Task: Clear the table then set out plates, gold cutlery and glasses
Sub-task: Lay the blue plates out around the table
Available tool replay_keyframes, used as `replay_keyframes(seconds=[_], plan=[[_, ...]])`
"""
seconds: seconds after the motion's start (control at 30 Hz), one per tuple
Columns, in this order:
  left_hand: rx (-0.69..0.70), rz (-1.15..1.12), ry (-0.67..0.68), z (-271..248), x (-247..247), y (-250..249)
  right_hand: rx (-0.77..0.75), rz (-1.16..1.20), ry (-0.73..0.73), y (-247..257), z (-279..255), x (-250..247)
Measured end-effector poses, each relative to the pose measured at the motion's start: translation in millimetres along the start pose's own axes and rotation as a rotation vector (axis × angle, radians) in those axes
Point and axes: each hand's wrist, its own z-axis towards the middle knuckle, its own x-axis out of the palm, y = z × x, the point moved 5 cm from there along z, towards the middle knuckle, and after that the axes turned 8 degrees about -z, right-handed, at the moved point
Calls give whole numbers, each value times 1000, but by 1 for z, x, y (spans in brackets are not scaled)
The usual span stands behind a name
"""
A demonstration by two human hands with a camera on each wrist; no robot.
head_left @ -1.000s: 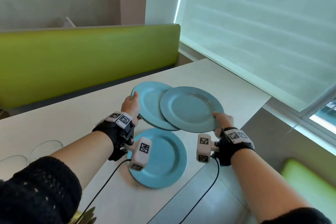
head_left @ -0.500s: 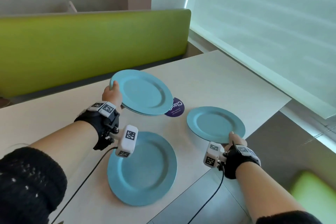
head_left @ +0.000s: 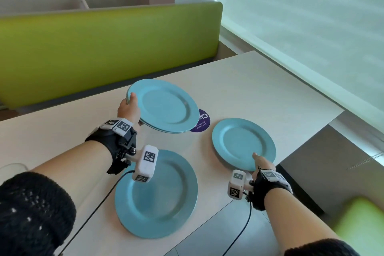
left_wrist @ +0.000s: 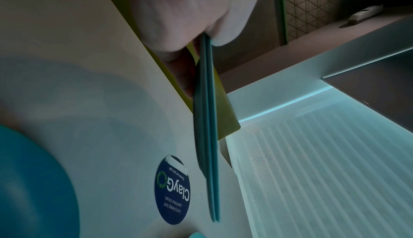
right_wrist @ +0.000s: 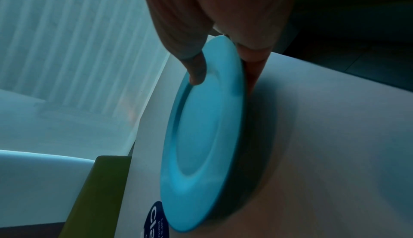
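My left hand point(head_left: 128, 108) grips the near-left rim of a stack of two blue plates point(head_left: 166, 108), held above the white table point(head_left: 249, 81); the left wrist view shows the two plate edges point(left_wrist: 209, 135) pinched between thumb and fingers. My right hand point(head_left: 260, 163) pinches the near rim of a single blue plate point(head_left: 242, 143) that sits low at the table's right front corner, thumb on top point(right_wrist: 196, 72), fingers underneath. A third blue plate point(head_left: 164, 195) lies flat on the table near its front edge, partly behind my left wrist camera.
A round dark blue sticker point(head_left: 202, 123) is on the table between the plates. A green bench back point(head_left: 104, 48) runs along the far side, a window blind point(head_left: 311, 27) on the right. A clear glass rim point(head_left: 12, 167) shows at far left. A green seat point(head_left: 363, 222) lies lower right.
My right hand took the top plate off the stack and lowered it to the table's right front corner. My left hand carried the remaining stack left and away, uncovering the sticker.
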Motion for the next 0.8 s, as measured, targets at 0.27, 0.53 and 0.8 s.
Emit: replay_keyframes(seconds=[0.27, 0.53, 0.8], plan=[[-56, -126, 57, -7, 14, 9, 11, -146, -50, -12, 54, 3], [-85, -141, 78, -7, 5, 11, -40, -241, -113, 3, -9, -3], [-72, -109, 113, -5, -15, -3, -48, -257, -148, -7, -32, 5]])
